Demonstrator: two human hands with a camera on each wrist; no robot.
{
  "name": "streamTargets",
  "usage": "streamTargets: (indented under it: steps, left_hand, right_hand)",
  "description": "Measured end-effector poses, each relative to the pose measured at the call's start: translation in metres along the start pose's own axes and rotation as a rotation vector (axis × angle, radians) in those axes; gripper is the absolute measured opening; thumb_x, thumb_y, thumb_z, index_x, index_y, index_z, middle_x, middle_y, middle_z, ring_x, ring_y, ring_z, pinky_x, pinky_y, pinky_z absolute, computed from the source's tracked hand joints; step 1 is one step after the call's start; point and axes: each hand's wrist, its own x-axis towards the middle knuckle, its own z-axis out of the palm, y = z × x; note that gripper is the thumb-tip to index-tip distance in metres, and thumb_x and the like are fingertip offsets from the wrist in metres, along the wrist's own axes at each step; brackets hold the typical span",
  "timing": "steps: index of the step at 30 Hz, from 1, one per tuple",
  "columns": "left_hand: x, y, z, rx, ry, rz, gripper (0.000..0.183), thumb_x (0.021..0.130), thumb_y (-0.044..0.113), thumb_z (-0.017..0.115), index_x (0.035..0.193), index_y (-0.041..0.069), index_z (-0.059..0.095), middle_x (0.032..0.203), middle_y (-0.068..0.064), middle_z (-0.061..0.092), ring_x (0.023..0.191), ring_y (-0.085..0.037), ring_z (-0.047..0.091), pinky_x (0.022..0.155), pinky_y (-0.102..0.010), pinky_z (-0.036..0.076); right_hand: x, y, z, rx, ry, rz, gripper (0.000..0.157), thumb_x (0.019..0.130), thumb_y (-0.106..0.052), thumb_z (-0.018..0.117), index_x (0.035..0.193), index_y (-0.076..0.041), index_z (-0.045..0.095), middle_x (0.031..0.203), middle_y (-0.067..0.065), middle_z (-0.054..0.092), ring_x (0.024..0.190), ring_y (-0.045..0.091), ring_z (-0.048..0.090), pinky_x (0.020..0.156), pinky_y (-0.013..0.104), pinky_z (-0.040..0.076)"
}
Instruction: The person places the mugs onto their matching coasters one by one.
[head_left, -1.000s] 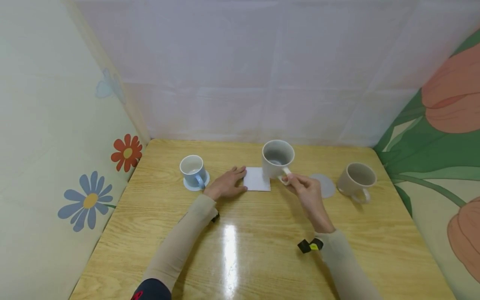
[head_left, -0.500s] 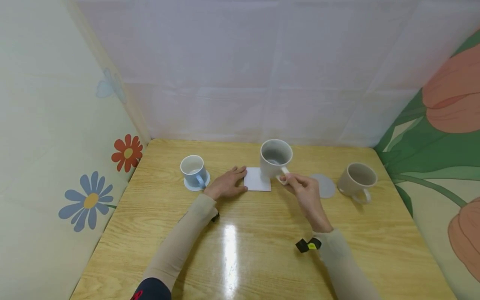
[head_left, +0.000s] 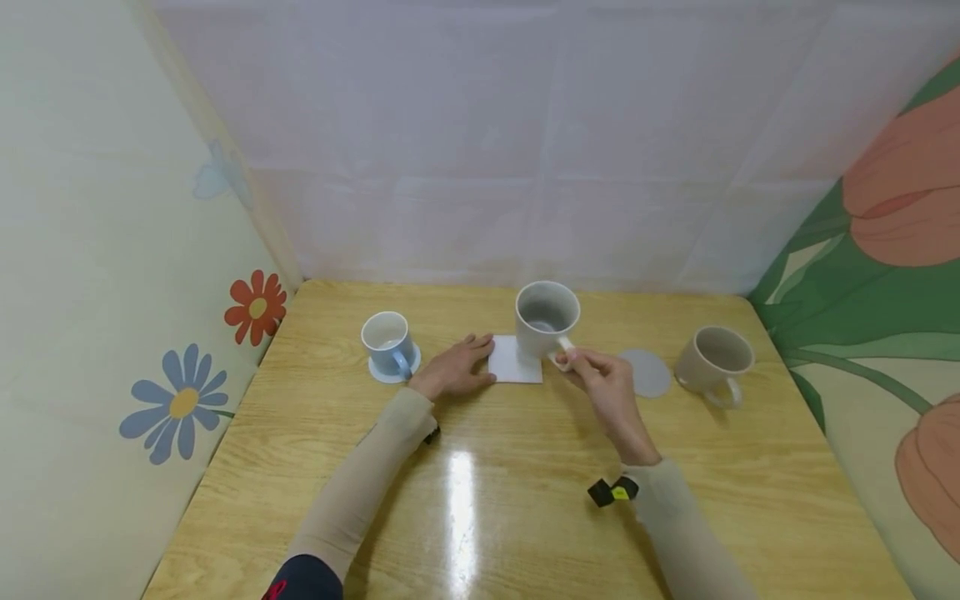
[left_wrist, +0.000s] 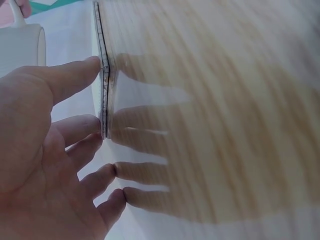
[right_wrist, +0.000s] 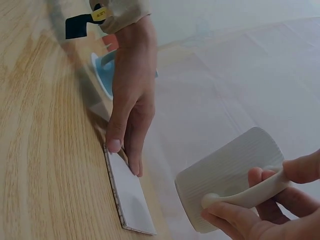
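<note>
A pale grey mug (head_left: 546, 321) hangs above the right part of a square white coaster (head_left: 510, 362). My right hand (head_left: 606, 392) pinches its handle between thumb and fingers. The right wrist view shows a gap between the ribbed mug (right_wrist: 230, 175) and the coaster (right_wrist: 131, 195). At the coaster's left side is my left hand (head_left: 453, 369), its extended thumb and fingertips touching the edge. In the left wrist view, thumb and index finger of the left hand (left_wrist: 55, 130) meet the coaster's layered edge (left_wrist: 104, 85), while the other fingertips reach the tabletop.
To the left, a light blue mug (head_left: 390, 346) stands on a round pale coaster (head_left: 378, 374). A round grey coaster (head_left: 648, 375) lies on the wooden table (head_left: 525, 500) to the right, beside a beige mug (head_left: 701, 358). A white cloth (head_left: 480, 150) hangs behind the table.
The right hand has moved slightly left with the grey mug, bringing it further over the square coaster. My left hand has stayed in place.
</note>
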Motion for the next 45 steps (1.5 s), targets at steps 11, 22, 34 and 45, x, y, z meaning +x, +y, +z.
streamTargets:
  steps: [11,22,34,45]
  left_hand:
    - [0.005,0.001,-0.002,0.015,-0.008,-0.008,0.074,0.108,0.042,0.061,0.169,0.014,0.03,0.179,0.0,0.018,0.167,-0.033,0.012,0.136,-0.051,0.017]
    - [0.006,-0.001,0.0,0.015,-0.012,-0.009,0.074,0.108,0.042,0.062,0.169,0.014,0.031,0.179,0.001,0.018,0.167,-0.033,0.013,0.135,-0.053,0.018]
    - [0.003,0.001,-0.001,-0.002,-0.016,-0.008,0.075,0.107,0.041,0.063,0.168,0.012,0.031,0.179,-0.001,0.02,0.166,-0.035,0.013,0.135,-0.053,0.017]
    - [0.002,0.003,-0.003,-0.002,-0.015,-0.016,0.075,0.107,0.04,0.064,0.168,0.013,0.031,0.179,-0.001,0.019,0.166,-0.035,0.013,0.135,-0.053,0.017]
  right_hand:
    - [0.002,0.004,-0.001,0.005,-0.037,-0.049,0.035,0.109,-0.009,0.061,0.128,0.02,0.064,0.115,0.013,0.077,0.114,0.019,0.077,0.1,0.028,0.059]
    - [0.001,0.008,0.005,-0.01,-0.025,-0.015,0.032,0.109,-0.008,0.06,0.124,0.02,0.066,0.127,0.028,0.072,0.121,0.031,0.074,0.101,0.028,0.059]
    - [0.001,0.012,0.007,0.004,-0.023,-0.003,0.032,0.109,-0.006,0.059,0.125,0.021,0.065,0.126,0.03,0.071,0.123,0.038,0.072,0.101,0.029,0.06]
    - [0.002,0.012,0.012,0.0,-0.008,-0.028,0.029,0.108,-0.004,0.06,0.124,0.021,0.066,0.113,0.017,0.078,0.119,0.034,0.075,0.099,0.029,0.061]
